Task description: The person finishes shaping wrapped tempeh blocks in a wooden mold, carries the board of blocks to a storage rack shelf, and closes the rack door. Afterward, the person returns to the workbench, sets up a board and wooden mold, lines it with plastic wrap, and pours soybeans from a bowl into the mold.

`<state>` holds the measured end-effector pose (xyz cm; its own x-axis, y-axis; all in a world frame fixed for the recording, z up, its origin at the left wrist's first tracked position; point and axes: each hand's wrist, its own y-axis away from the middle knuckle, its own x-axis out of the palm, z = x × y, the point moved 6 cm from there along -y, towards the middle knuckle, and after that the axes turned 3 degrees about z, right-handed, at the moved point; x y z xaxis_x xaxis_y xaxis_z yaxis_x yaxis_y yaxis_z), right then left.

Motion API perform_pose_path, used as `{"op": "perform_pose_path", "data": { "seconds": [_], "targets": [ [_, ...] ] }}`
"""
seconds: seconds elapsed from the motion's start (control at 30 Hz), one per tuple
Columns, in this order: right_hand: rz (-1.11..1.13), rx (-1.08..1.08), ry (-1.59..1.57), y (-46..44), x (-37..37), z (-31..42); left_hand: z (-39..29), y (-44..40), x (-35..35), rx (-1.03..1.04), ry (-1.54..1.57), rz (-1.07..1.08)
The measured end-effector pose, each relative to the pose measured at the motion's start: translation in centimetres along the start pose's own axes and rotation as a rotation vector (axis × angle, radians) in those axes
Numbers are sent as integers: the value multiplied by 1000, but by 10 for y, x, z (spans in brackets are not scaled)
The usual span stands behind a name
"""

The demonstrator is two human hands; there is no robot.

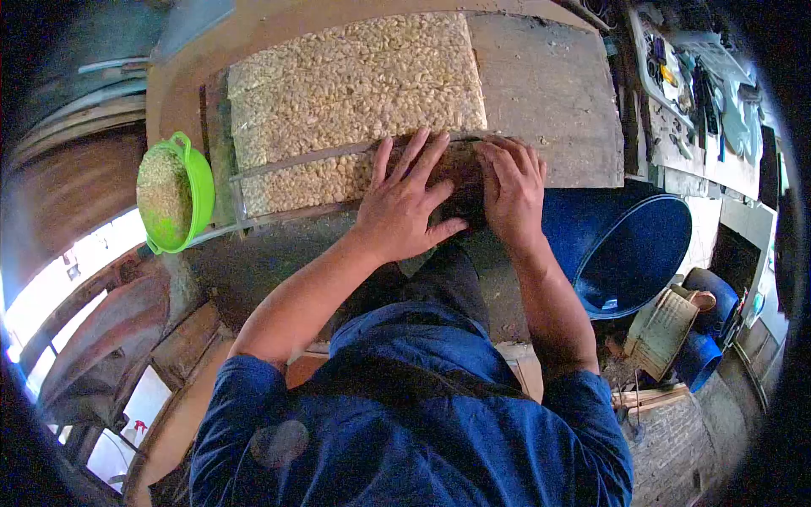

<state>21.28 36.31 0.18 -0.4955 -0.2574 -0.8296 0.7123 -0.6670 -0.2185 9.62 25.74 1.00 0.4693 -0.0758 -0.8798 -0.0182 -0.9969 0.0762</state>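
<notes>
A pale, lumpy slab of what looks like peanuts or puffed grain pressed together point(355, 84) lies on a wooden board point(549, 93). A thin straight bar point(296, 158) runs across it, parting off a narrow front strip point(296, 183). My left hand point(405, 198) rests with fingers spread, their tips on the bar and slab near the strip's right end. Beside it, my right hand point(513, 186) has its fingers together and curled over the bar's right end at the board's front edge. The underside of that grip is hidden.
A green plastic basket point(200, 190) with loose pale pieces stands at the left end. Below the board's right side is a large blue barrel point(634, 245). Tools lie on a side table point(710, 156) at far right. A worn box point(661, 332) sits by smaller blue containers.
</notes>
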Motion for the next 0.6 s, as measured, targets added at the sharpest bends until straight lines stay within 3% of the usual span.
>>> {"op": "perform_pose_path", "data": {
  "seconds": [0.13,0.43,0.6],
  "targets": [
    [66,4,-29,-10,-4,1,0,-3,1,-38,-60,43],
    [136,-102,-4,-10,-9,1,9,18,-1,-12,84,-92],
    [144,18,-65,-26,-9,3,5,18,-6,42,61,-88]
  ]
}}
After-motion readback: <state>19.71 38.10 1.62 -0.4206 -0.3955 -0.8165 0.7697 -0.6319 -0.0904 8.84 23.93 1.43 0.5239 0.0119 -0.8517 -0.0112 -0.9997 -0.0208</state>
